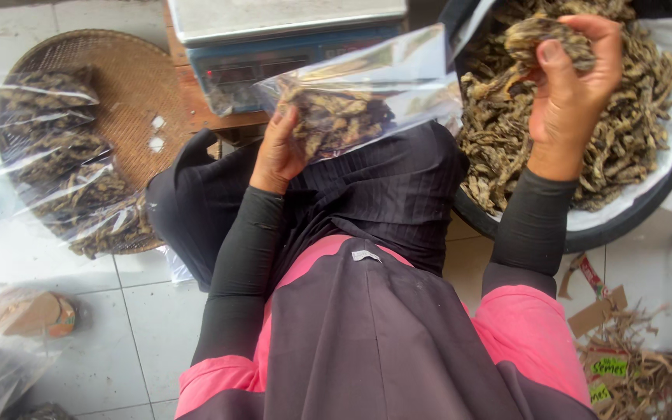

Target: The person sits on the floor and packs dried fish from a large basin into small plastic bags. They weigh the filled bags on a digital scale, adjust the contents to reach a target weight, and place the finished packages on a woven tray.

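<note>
Clear plastic bag [359, 97], part-filled w/ dried dark strips, sits over the lap, in front of the digital scale [274, 47]. Left hand [278, 152] pinched on the bag's lower left corner, forearm angled up from the lap. Right hand [573, 82] raised over the big lined basin [631, 210], palm twd camera, fingers clenched on a clump of dried strips [546, 35], just right of bag mouth. Filled bags [71, 171] lie on woven tray [130, 85], far left.

The scale [274, 31] is cut off by the top edge, its display [243, 74] blurred.
</note>
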